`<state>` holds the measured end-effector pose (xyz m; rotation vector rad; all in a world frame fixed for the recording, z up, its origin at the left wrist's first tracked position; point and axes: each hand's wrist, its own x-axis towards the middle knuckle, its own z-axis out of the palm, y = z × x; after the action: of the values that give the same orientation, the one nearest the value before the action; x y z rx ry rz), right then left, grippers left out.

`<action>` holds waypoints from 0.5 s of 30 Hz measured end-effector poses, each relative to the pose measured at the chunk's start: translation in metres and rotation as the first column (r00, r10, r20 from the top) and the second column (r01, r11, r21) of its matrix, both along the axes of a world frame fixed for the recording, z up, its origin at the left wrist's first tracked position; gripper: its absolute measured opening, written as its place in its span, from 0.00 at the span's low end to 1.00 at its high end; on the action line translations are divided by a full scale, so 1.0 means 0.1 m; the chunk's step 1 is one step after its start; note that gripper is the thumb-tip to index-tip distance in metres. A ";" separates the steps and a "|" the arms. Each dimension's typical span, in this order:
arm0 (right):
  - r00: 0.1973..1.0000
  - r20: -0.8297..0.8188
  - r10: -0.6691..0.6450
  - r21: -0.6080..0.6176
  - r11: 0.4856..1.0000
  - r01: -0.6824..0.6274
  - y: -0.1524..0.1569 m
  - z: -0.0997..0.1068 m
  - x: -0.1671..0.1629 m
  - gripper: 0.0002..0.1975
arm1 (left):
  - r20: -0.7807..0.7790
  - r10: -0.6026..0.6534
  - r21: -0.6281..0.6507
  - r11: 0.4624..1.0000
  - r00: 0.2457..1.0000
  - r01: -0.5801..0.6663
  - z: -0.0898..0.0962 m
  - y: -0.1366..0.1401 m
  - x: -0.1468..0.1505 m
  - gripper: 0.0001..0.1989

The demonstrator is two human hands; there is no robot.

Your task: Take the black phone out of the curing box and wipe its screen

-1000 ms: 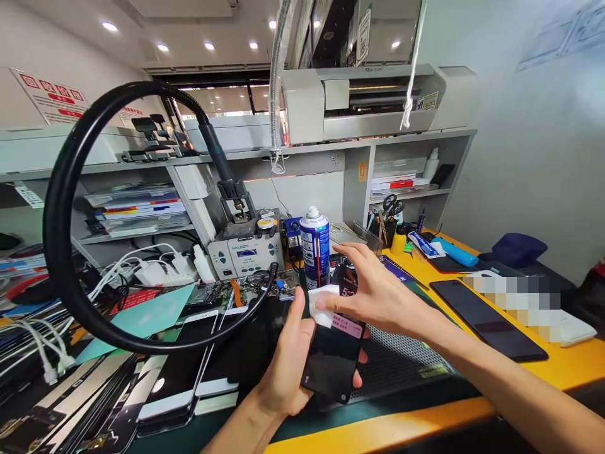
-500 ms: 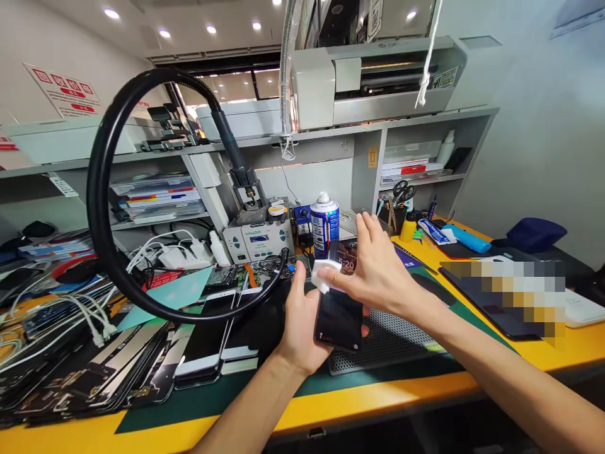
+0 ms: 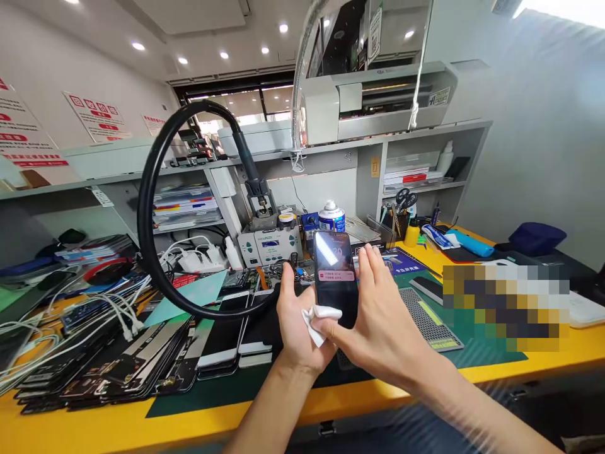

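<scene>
A smartphone (image 3: 336,265) with its screen lit stands tilted toward me in the middle of the view. My left hand (image 3: 299,321) is closed round its left side and lower part, the thumb pointing up. A white wipe (image 3: 317,320) is pinched under the thumb of my right hand (image 3: 380,315), over the phone's lower left edge. The other fingers of that hand stretch upward along the phone's right side. The phone's bottom end is hidden by the wipe and my hands.
Stacked phone screens (image 3: 127,359) lie at left on the green mat (image 3: 212,396). A black hose (image 3: 146,214) loops over them from a hot-air station (image 3: 270,244). Behind the phone stands a spray can (image 3: 332,215). A perforated metal plate (image 3: 432,315) lies at right.
My right hand and the wipe have moved down from the upper left of the phone to its lower left. More of the lit screen shows. The camera view has shifted.
</scene>
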<state>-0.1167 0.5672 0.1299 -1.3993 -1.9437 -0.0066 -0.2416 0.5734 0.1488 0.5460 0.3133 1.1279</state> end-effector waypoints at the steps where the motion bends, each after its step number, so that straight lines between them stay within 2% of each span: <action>1: 1.000 -0.022 0.000 -0.005 1.000 0.000 -0.04 -0.04 -0.01 0.59 | 0.005 -0.008 0.023 1.000 1.000 0.007 0.00 -0.01 -0.01 0.42; 4: 0.992 -0.129 0.013 -0.035 0.999 -0.018 -0.13 -0.14 -0.06 0.56 | 0.006 -0.007 0.039 0.999 1.000 0.007 0.01 -0.05 -0.03 0.40; 7: 0.947 -0.319 0.044 -0.082 0.994 -0.074 -0.20 -0.18 -0.12 0.49 | -0.017 0.042 0.007 0.999 0.999 -0.042 0.03 -0.07 -0.04 0.36; 10: 0.836 -0.546 0.043 -0.127 0.983 -0.133 -0.26 -0.19 -0.19 0.43 | -0.015 0.128 0.010 0.992 0.992 -0.128 0.06 -0.10 -0.02 0.30; 15: 0.601 -0.797 0.058 -0.138 0.952 -0.275 -0.32 -0.22 -0.25 0.43 | -0.007 0.269 -0.021 0.963 0.963 -0.269 0.09 -0.18 0.02 0.26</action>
<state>-0.1416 0.5348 0.1080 -1.0673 -1.3102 0.8471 -0.2400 0.5559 0.1583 0.4959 0.4118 1.3845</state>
